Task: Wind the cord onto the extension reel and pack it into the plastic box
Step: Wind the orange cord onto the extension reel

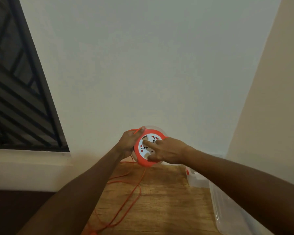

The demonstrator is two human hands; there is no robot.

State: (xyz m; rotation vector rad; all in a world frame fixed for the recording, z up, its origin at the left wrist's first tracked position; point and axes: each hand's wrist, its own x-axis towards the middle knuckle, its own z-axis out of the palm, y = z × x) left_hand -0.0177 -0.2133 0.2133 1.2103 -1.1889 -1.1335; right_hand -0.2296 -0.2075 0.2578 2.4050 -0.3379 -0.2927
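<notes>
You are gripping the round orange-and-white extension reel [148, 147] in your left hand [128, 144], pinching the thin orange cord [126, 197]; your right hand [166, 150], fingers spread, is pressing its face. Feed cord taut, turning steadily.

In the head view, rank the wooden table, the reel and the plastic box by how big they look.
1. wooden table
2. plastic box, though it is partly hidden behind the right arm and cut off by the frame
3. reel, clearly smallest

No text, brand or number can be read anywhere. On the reel [148, 146] face only red and black socket marks are seen, and no lettering can be made out.
</notes>
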